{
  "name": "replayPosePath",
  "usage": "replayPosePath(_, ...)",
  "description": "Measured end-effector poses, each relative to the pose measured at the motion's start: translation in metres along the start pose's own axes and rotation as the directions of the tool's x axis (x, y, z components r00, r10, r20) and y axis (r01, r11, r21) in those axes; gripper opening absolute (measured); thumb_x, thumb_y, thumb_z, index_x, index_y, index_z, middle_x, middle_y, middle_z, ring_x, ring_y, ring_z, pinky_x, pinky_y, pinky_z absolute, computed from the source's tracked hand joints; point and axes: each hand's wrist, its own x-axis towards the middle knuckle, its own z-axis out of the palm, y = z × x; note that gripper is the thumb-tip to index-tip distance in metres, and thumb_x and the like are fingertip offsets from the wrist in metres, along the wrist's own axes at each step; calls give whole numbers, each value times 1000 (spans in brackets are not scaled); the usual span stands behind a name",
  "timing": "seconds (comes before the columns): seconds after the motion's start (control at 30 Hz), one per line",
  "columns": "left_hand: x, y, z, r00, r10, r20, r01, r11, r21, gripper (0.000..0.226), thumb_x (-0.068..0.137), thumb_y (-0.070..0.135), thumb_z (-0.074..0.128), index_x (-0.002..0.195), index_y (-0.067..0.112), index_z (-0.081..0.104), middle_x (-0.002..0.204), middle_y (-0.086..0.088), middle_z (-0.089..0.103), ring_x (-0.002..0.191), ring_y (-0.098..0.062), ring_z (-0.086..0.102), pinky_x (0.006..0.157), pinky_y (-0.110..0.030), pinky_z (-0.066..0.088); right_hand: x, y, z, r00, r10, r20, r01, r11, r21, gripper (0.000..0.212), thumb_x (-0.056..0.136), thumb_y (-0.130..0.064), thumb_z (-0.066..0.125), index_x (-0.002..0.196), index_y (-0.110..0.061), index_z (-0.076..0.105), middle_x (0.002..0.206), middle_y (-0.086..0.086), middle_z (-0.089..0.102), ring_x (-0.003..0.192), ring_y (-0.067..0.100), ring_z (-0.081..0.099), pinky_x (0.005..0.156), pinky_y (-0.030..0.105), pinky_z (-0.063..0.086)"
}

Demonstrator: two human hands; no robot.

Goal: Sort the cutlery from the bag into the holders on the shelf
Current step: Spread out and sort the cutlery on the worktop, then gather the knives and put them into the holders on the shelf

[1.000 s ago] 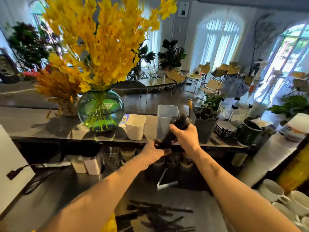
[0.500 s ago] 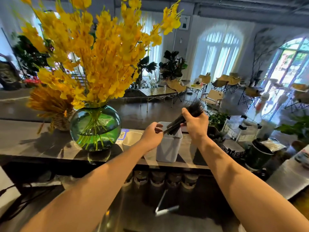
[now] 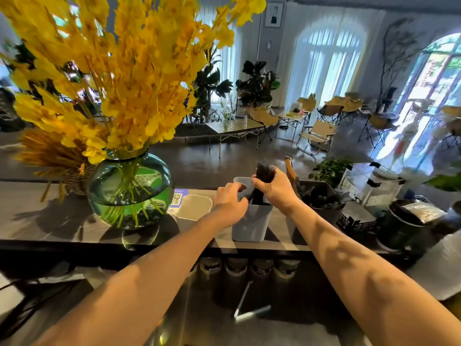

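Looks like the drop-it-in step: the right hand (image 3: 273, 188) has its fingers wrapped tight round a bundle of black cutlery (image 3: 264, 171), bottom ends down inside the tall grey holder (image 3: 250, 223) on the shelf (image 3: 50, 221), tops poking out above the fist. The left hand (image 3: 229, 201) has its fingers hooked over the holder's near rim, steadying it I'd guess. Next move is probably just loosening the right fingers so the lot slides down without tipping the holder. A low white holder (image 3: 193, 207) sits just beside it
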Motion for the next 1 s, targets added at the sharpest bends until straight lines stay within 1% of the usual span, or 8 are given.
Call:
replayPosePath(0.13, 0, -3, 3, 1000, -13, 1, 13, 1000, -2, 42, 99, 27, 55, 140, 26, 48, 141, -2, 48, 126, -24, 45, 104, -44, 48, -4, 3, -2, 999, -7, 37, 9, 998, -58, 45, 80, -23, 81, 119, -17, 62, 111, 4, 70, 106, 22, 67, 98, 47, 55)
replayPosePath(0.23, -3, -4, 2, 1000, -18, 5, 18, 1000, -3, 42, 101, 28, 53, 142, 27, 47, 144, -2, 46, 132, -28, 41, 109, -47, 42, -9, -1, -5, 997, 31, 75, -25, 997, -79, 69, 83, -20, 82, 143, -19, 48, 127, 1, 65, 117, 18, 62, 98, 37, 55)
replayPosePath(0.33, -8, -6, 2, 1000, 17, -24, -18, 999, -36, 48, 99, 29, 55, 145, 26, 43, 148, 0, 45, 135, -28, 40, 112, -47, 36, -14, -3, -10, 996, 45, 73, -40, 997, -69, 80, 83, -22, 82, 150, -17, 39, 136, 0, 57, 126, 16, 53, 92, 21, 49)
replayPosePath(0.5, -27, -1, 2, 996, 72, -57, -75, 996, -46, 58, 96, 28, 60, 150, 26, 37, 156, 4, 37, 142, -22, 33, 114, -42, 28, -40, -16, -15, 1000, -17, 6, 18, 994, -106, 68, 84, -14, 78, 145, -13, 47, 140, 1, 55, 131, 12, 49, 104, 22, 39)
replayPosePath(0.63, -48, 1, 3, 996, 86, -25, -88, 988, -124, 67, 94, 22, 64, 152, 25, 31, 160, 3, 30, 146, -21, 28, 119, -41, 26, -73, -25, -14, 991, -89, -97, 77, 990, -122, 47, 91, -11, 67, 137, -17, 57, 133, -5, 60, 113, 0, 55, 89, 3, 40)
replayPosePath(0.8, -91, 3, 14, 991, 126, -49, -134, 970, -201, 74, 86, 23, 66, 150, 32, 30, 154, 4, 33, 140, -22, 32, 116, -44, 33, -127, -19, -7, 983, -110, -148, 102, 993, -63, 36, 94, -7, 59, 125, -22, 64, 119, -6, 67, 111, 10, 62, 100, 33, 53)
replayPosePath(0.93, -139, -6, 37, 993, 118, 8, -111, 950, -293, 74, 87, 9, 67, 152, 23, 34, 154, -1, 36, 142, -18, 33, 114, -28, 31, -181, 10, 5, 990, -85, -111, 88, 996, 26, 34, 93, -11, 62, 125, -21, 65, 116, -4, 71, 109, 9, 67, 97, 38, 56)
replayPosePath(1.0, -162, -14, 49, 994, 95, 46, -76, 943, -323, 73, 88, 6, 66, 152, 21, 35, 155, 0, 37, 144, -15, 33, 116, -26, 29, -208, 23, 13, 993, -33, -115, 40, 997, 62, 34, 93, -12, 61, 125, -21, 66, 115, -5, 71, 109, 8, 66, 98, 35, 55)
